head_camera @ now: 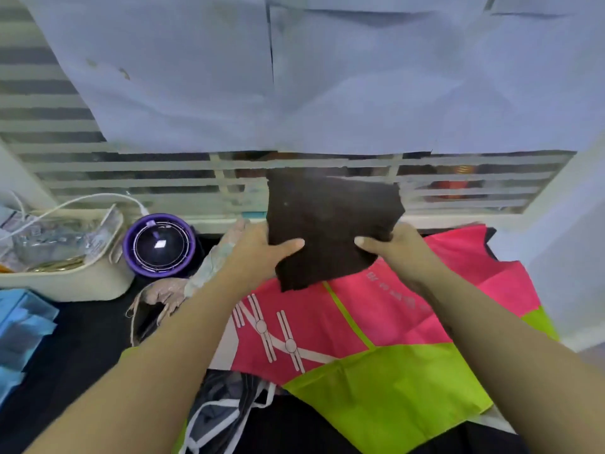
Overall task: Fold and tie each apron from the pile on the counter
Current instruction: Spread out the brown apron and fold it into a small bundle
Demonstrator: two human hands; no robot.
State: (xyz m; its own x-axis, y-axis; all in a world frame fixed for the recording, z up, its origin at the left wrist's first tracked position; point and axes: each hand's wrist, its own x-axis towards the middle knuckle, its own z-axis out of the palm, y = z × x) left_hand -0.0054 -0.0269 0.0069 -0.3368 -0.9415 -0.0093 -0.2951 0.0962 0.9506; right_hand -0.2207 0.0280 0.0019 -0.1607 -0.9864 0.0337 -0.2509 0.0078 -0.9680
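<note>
A folded dark brown apron (330,224) is held up above the counter in front of the window. My left hand (258,250) grips its lower left edge, thumb on the front. My right hand (389,247) grips its lower right edge the same way. Beneath it a pink and lime-green apron (376,329) lies spread flat on the dark counter (82,339). A grey garment with white straps (226,407) is bunched under the pink apron's near left edge.
A purple round device (159,245) with a cable stands at the left. Beside it sits a cream basket (62,257) of packets. Blue folded cloth (19,332) lies at the far left edge. A pale crumpled cloth (183,283) lies by my left wrist. Light blue fabric (294,77) hangs over the slatted window.
</note>
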